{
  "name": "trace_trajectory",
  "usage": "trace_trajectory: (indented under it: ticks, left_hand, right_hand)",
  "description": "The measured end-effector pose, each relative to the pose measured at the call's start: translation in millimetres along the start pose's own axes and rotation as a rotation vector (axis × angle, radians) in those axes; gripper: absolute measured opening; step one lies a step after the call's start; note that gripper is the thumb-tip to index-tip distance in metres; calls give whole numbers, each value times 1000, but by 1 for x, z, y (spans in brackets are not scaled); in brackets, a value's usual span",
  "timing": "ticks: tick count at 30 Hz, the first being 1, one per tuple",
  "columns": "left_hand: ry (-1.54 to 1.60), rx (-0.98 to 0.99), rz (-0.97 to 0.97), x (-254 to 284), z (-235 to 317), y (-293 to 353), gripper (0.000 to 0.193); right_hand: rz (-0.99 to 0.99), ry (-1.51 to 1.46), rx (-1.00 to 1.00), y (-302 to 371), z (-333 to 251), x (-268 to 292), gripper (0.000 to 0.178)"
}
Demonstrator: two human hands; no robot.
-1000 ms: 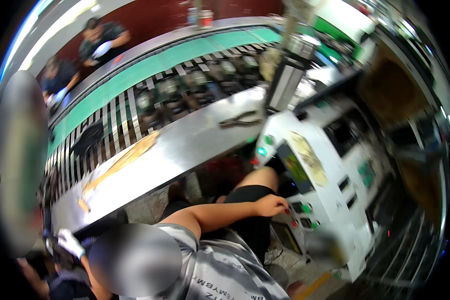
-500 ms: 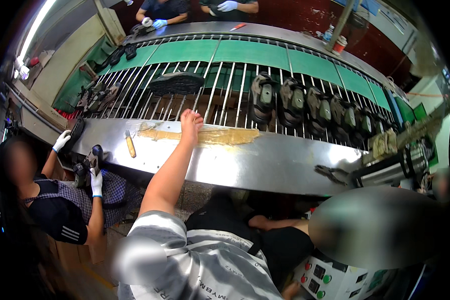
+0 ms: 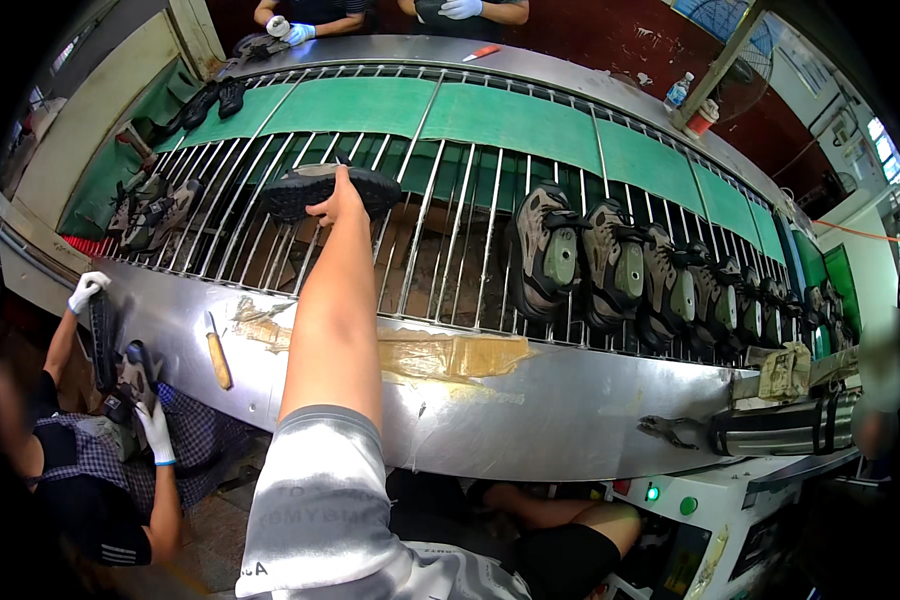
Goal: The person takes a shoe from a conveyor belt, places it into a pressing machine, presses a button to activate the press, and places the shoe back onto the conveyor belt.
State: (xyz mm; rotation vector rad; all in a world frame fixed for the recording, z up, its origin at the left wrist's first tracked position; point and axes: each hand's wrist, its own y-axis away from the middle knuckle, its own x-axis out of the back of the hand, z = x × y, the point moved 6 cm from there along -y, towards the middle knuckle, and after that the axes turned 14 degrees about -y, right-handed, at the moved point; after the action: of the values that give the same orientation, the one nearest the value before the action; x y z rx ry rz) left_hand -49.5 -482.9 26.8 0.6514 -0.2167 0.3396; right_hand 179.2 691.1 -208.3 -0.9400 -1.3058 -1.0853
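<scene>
My left hand (image 3: 341,200) reaches far out over the rack of metal rods. Its fingers close around a shoe (image 3: 295,195) that lies on its side with its dark sole turned toward me. The thumb shows below the shoe's near edge, while most of the fingers are hidden. Under my forearm, brown tape (image 3: 450,356) runs along the steel ledge (image 3: 570,410). A knife with a wooden handle (image 3: 218,360) lies on the ledge left of my arm. My right hand is not in view.
Several sandal-like shoes (image 3: 547,250) stand in a row on the rods at right. More shoes (image 3: 160,215) lie at left. A gloved co-worker (image 3: 100,470) sits close on my left; others work across the green belt (image 3: 360,105). A steel flask (image 3: 780,430) lies at right.
My left hand has moved forward from above the ledge to the shoe and taken hold of it. The view has shifted, and the co-worker's hands at left appear lower.
</scene>
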Motion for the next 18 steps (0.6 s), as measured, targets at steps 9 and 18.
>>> trace_trajectory:
  ticks: [9, 18]
  left_hand:
    - [142, -66, -1065, 54, -2, -7, 63]
    - [379, -140, -1314, 258, -143, 193, 73]
  right_hand:
    - [321, -1004, -593, -116, -149, 159, 14]
    - [386, -1078, -298, -175, -199, 248, 7]
